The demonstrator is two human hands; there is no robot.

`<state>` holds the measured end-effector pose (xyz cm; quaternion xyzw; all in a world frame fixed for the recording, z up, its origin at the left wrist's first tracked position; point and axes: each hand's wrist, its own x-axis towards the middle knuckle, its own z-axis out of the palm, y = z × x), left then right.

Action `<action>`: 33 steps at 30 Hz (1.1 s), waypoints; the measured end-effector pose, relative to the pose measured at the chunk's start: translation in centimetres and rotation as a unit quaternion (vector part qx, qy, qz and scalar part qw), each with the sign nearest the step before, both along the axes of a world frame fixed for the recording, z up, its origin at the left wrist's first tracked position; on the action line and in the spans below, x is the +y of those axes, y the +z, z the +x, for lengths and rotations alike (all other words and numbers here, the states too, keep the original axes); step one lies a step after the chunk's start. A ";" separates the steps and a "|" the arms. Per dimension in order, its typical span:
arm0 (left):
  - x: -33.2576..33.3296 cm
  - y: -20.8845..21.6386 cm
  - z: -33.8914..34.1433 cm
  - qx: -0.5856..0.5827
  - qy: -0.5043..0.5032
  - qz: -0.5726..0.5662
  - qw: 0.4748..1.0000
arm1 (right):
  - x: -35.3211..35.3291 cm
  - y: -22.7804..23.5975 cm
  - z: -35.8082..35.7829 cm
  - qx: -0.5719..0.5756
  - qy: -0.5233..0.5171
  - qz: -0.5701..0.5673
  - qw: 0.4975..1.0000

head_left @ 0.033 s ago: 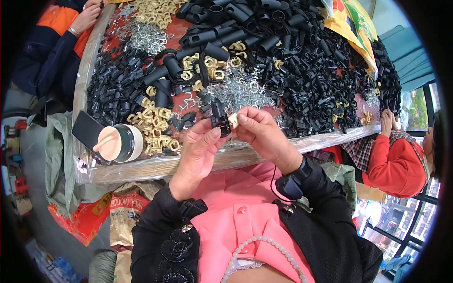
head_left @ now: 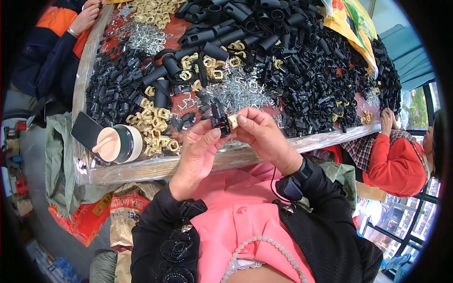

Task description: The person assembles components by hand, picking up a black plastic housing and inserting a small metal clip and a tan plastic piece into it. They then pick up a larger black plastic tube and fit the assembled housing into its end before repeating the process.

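Observation:
My left hand [head_left: 199,152] pinches a small black plastic part [head_left: 219,121] between thumb and fingers, just above the table's near edge. My right hand [head_left: 262,134] holds a small pale yellow clip [head_left: 232,120] against the side of that black part. Both hands meet over the wooden rim of the table [head_left: 155,167]. Right behind them lie loose silver wire clips [head_left: 240,92] and more black pieces.
The table carries heaps of black plastic tubes [head_left: 245,23], small black parts [head_left: 113,89], yellow clips [head_left: 155,129] and wire clips. A dark phone [head_left: 85,129] and a lidded cup [head_left: 119,144] stand at the near left. Another person's hand [head_left: 87,16] works at far left; a person in red [head_left: 394,160] sits at right.

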<state>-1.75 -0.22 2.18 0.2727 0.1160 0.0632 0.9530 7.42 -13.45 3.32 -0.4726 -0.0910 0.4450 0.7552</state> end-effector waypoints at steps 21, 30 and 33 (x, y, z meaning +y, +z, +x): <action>0.4 -0.2 -0.2 0.075 -0.093 -0.023 0.993 | -2.3 4.0 3.0 -0.542 0.130 -0.102 0.824; 0.3 0.1 -1.2 0.069 -0.147 -0.040 0.986 | -0.8 3.8 2.5 -0.574 0.167 -0.065 0.799; 0.4 0.1 -1.2 0.078 -0.146 -0.045 0.985 | -0.8 3.6 2.1 -0.525 0.154 -0.116 0.829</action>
